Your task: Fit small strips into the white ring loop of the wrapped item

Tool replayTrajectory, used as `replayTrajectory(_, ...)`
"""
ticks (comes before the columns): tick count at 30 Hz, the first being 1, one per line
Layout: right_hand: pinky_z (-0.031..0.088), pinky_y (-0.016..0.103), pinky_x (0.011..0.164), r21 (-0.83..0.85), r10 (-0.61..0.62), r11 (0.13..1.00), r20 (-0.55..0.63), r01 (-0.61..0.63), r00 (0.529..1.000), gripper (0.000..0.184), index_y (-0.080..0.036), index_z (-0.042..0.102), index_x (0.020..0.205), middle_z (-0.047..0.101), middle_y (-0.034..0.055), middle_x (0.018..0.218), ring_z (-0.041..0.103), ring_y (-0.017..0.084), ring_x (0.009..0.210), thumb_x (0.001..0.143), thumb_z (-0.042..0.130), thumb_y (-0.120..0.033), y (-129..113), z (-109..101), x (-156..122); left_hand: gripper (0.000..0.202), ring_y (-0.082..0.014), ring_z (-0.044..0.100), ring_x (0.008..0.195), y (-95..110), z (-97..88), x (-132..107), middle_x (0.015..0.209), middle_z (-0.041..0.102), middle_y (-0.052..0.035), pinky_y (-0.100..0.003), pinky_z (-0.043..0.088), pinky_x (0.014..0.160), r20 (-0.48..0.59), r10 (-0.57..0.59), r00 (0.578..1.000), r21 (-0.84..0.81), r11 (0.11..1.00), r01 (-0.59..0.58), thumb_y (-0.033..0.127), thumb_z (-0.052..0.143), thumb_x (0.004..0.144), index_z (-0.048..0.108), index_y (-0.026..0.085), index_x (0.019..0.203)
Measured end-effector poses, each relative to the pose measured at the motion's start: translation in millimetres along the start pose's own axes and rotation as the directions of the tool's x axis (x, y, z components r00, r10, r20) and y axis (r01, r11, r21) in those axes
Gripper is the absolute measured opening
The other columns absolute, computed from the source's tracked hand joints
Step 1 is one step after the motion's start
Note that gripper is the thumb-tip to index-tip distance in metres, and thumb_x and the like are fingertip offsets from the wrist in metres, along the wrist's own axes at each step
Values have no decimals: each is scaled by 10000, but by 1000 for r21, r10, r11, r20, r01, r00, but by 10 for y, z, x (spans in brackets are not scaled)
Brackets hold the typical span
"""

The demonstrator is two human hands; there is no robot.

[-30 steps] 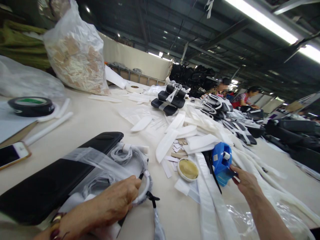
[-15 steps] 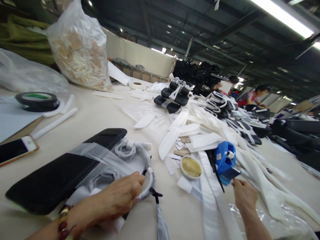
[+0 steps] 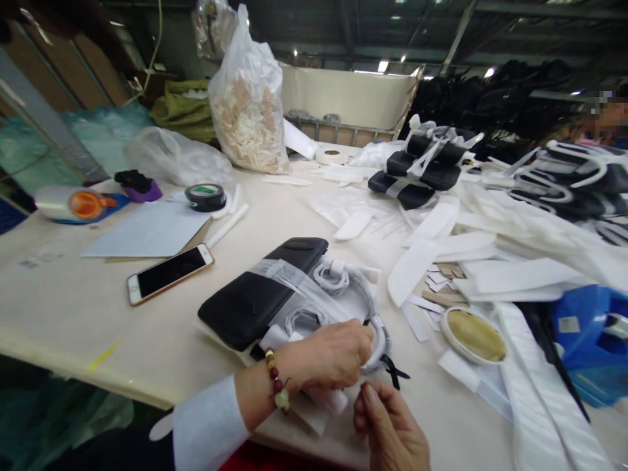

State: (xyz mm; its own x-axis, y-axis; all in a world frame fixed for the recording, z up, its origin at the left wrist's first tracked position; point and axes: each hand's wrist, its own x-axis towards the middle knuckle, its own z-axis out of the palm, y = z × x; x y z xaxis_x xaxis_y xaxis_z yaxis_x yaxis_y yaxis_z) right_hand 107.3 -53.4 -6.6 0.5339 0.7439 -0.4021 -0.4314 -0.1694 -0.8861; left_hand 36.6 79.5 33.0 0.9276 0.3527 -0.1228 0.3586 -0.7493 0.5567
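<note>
My left hand [image 3: 338,353], with a bead bracelet at the wrist, is closed at the near end of a bundle, on a looped grey cable [image 3: 379,340]; its fingertips are partly hidden. The bundle consists of a long black padded piece [image 3: 265,288], coiled cables [image 3: 333,276] and a translucent wrapping strip [image 3: 299,282] around them. Just below, my right hand [image 3: 390,428] has thumb and forefinger pinched together close to the cable loop. Whatever lies in that pinch is too small to make out. A black tie [image 3: 395,371] sticks out from the loop.
To the right stand a blue tape dispenser [image 3: 593,340], a round dish of yellowish material [image 3: 475,335] and white foam strips [image 3: 422,261]. On the left lie a phone [image 3: 169,273] and a black tape roll [image 3: 206,196]. Behind are stacked black bundles [image 3: 422,170] and a filled plastic bag [image 3: 250,104].
My right hand has come left from the blue tape dispenser to beside my left hand. My left hand has stayed at the bundle. The view has swung left.
</note>
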Motion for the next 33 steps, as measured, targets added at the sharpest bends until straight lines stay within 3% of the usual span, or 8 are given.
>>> replayTrajectory(5,380,191,463,64,131,989,1,-131,991,427,-189,626,767,607,-29,611,484,90,502,565,795,-524,155,-59,167,202,-142,473,685,15,-25,17,699,493,-9,-237,386,577,25,4,1000,30,1000,-5,76,601,722,444,168,634)
replayTrajectory(9,399,194,466,70,152,986,3,-152,988,425,-176,606,757,597,-41,593,483,87,499,590,778,-527,190,-97,209,222,-146,494,674,46,-58,39,665,504,-10,-225,385,560,59,-1,998,58,998,-2,66,616,709,449,166,603)
replayTrajectory(15,362,203,405,84,191,979,-87,-183,978,484,-173,539,591,525,-52,491,429,83,435,474,798,-564,48,61,151,128,-176,545,736,135,-155,45,753,568,-44,-226,383,536,104,-11,995,114,994,-1,58,591,716,515,140,655)
replayTrajectory(18,339,212,395,120,240,966,-83,-229,967,459,-185,546,600,572,-21,542,445,99,449,459,791,-547,-19,130,134,84,-173,552,697,179,-212,41,774,595,-72,-236,377,517,136,-7,991,152,988,-14,67,599,715,549,121,675)
replayTrajectory(21,343,228,416,117,266,958,-26,-262,964,384,-184,565,633,624,26,639,503,134,512,530,754,-501,-36,153,133,35,-169,554,718,215,-259,32,821,613,-89,-230,406,556,141,8,990,204,978,-37,96,609,730,578,105,715)
replayTrajectory(25,319,226,401,79,276,958,19,-277,961,334,-170,562,649,526,-17,511,425,111,438,585,687,-473,-48,171,160,34,-176,554,762,242,-301,28,849,618,-93,-230,447,635,163,28,986,213,975,-63,96,622,717,591,95,701)
replayTrajectory(27,294,218,386,91,302,949,12,-302,953,311,-175,537,637,474,-45,465,360,89,393,576,662,-454,-66,194,186,25,-184,559,773,246,-307,29,859,619,-104,-238,459,664,172,26,985,208,976,-62,75,612,703,597,83,722)
replayTrajectory(33,245,206,366,75,376,926,-75,-370,924,317,-197,482,611,507,-31,463,334,81,352,575,617,-481,-100,242,281,175,-206,563,861,223,-263,9,962,592,-134,-257,484,751,100,-7,995,175,985,-10,20,547,689,575,74,853)
